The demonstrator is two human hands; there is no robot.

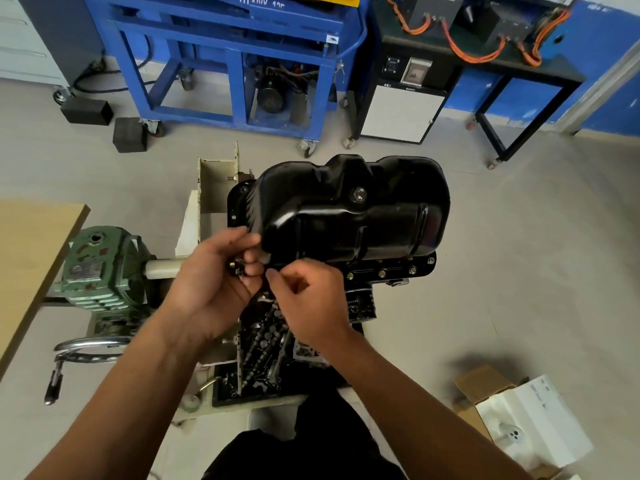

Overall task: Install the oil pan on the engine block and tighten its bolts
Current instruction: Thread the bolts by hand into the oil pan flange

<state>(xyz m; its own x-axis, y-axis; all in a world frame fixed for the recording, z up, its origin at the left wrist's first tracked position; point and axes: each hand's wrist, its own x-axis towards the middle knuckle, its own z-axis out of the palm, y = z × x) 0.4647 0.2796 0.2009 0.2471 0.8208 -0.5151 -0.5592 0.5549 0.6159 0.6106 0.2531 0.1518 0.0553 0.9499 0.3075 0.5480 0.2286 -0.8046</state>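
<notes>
Working at the near left corner of the oil pan (356,216), both hands meet just under its rim. The pan is glossy black and sits bottom-up in the middle of the view, its flange lying flat on the engine beneath, which it almost wholly hides. A hex drain plug (359,195) shows on its upper face.

The left hand (211,289) is cupped palm-in, and its grip is curled round a few small bolts (237,266), which show between the thumb and the fingers. The fingertips touch the pan's corner. The right hand (311,299) is just beside it, with its grip drawn tight, thumb and forefinger pinched together at the flange edge. I cannot tell whether anything sits between those fingertips; it is too small and shaded.

Along the near right stretch of the flange a row of brassy flange bolts (382,273) sits in its holes. A black oil filter (360,304) hangs just below that edge, partly behind the right hand. Under the wrists lies a dark cluster of loose metal parts (263,337).

To the left stand a green gearbox (100,268) and the corner of a wooden tabletop (31,258). A blue cart (235,64) stands on the floor (519,254) beyond the pan, and an open cardboard box (512,420) lies at lower right.
</notes>
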